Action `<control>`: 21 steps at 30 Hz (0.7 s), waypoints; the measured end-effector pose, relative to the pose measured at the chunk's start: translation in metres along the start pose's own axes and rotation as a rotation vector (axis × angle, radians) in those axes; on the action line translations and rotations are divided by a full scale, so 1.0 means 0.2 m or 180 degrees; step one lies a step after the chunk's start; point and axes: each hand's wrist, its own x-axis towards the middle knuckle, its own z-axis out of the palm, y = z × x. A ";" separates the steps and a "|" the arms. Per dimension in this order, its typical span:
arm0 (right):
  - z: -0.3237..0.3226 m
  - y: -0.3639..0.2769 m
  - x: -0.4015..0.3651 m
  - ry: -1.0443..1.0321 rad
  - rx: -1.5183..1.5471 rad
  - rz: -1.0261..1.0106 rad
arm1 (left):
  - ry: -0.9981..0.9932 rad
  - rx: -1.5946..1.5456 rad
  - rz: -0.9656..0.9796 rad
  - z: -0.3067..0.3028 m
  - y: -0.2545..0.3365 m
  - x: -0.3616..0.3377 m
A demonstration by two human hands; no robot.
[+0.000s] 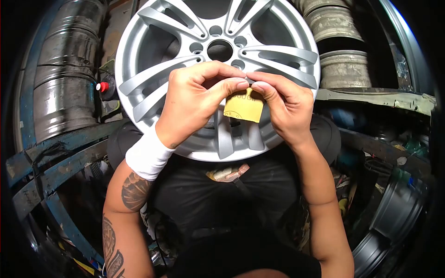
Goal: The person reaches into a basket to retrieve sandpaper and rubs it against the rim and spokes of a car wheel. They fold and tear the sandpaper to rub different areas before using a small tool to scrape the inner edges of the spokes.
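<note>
A silver alloy wheel with split spokes, a round centre hole and several bolt holes lies face up in front of me, its near edge by my lap. Over its lower middle, a small piece of yellow sandpaper with dark print hangs between my hands. My left hand pinches its upper edge between thumb and fingers. From the other side my right hand also pinches that upper edge, and the two sets of fingertips nearly meet. The fingers hide the top of the sheet. A white band covers my left wrist.
Stacked dark, shiny wheels stand on the left, by a blue metal frame. A dark bottle with a red cap is near the wheel's left edge. Dull metal wheels are stacked at right; another wheel lies lower right.
</note>
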 end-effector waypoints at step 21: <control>-0.01 -0.03 0.01 -0.0081 0.0056 -0.0127 | -0.0229 0.0065 0.0355 -0.04 0.06 0.02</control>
